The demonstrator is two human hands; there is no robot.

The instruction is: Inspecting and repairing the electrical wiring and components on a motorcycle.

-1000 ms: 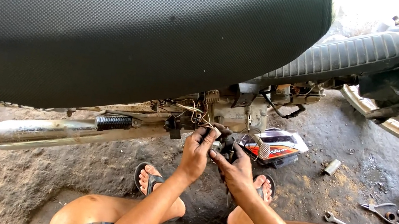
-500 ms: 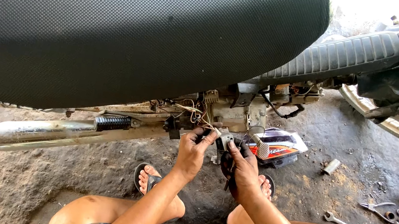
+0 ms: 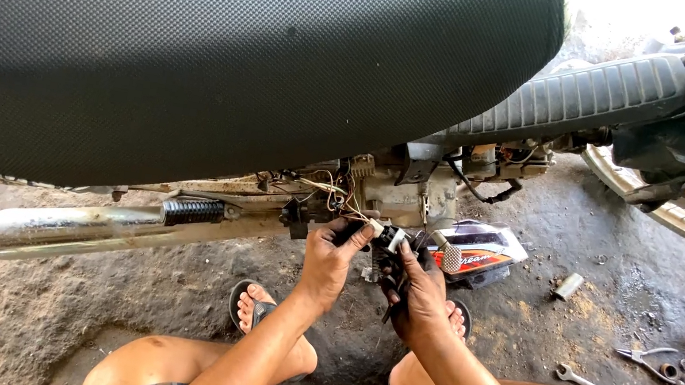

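The wide black seat (image 3: 236, 61) hides most of the motorbike's frame, and the small parts in the fingers are hard to make out. The left hand (image 3: 331, 258) pinches a small white plug (image 3: 377, 226) on thin wires (image 3: 327, 189) under the seat. The right hand (image 3: 422, 293), greasy and curled, grips a dark part (image 3: 391, 257) just beside it, near a red, white and purple panel (image 3: 477, 252) lying on the ground.

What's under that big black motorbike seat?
Under the seat: a chrome exhaust pipe, thin wires and a small connector that both hands hold. The seat hides anything deeper.
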